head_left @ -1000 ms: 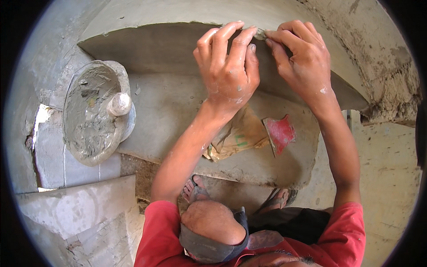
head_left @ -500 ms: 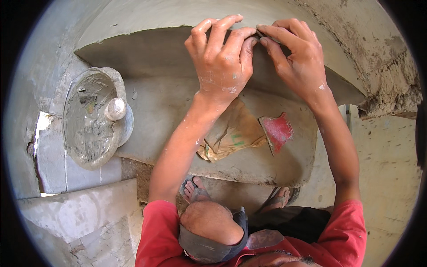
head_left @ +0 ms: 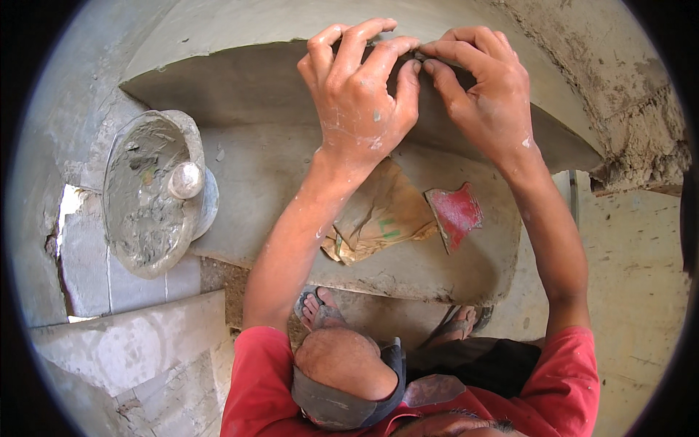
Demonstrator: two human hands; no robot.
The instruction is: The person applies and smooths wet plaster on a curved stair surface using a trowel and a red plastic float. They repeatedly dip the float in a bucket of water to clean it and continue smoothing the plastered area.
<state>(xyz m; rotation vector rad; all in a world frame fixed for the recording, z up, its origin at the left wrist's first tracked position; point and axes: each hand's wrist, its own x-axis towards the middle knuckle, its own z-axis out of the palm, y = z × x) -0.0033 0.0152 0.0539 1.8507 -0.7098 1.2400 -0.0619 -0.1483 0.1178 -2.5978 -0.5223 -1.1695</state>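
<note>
Both hands meet at the upper edge of a grey plastered step (head_left: 240,84), fingertips nearly touching. Thumb and forefinger of my left hand (head_left: 360,95) pinch together at that edge, its other fingers loosely bent. Opposite it, my right hand (head_left: 484,91) pinches likewise, thumb under forefinger. A small dark bit shows between the fingertips, too small and covered to name. Grey smears of mortar mark both hands. To the left stands a bowl (head_left: 195,138) of wet grey mortar (head_left: 145,189), with a rounded pale knob (head_left: 186,180) at its right rim.
On the lower step (head_left: 269,160) lie a folded brown paper piece (head_left: 393,211) and a worn red scrap (head_left: 457,211). A rough, broken wall edge (head_left: 644,135) juts out at the right. My sandalled feet (head_left: 314,306) are just below the lower step.
My left hand has shifted slightly up and left, its thumb and forefinger a little further apart. My right hand stays almost in place. The bowl and scraps lie as before.
</note>
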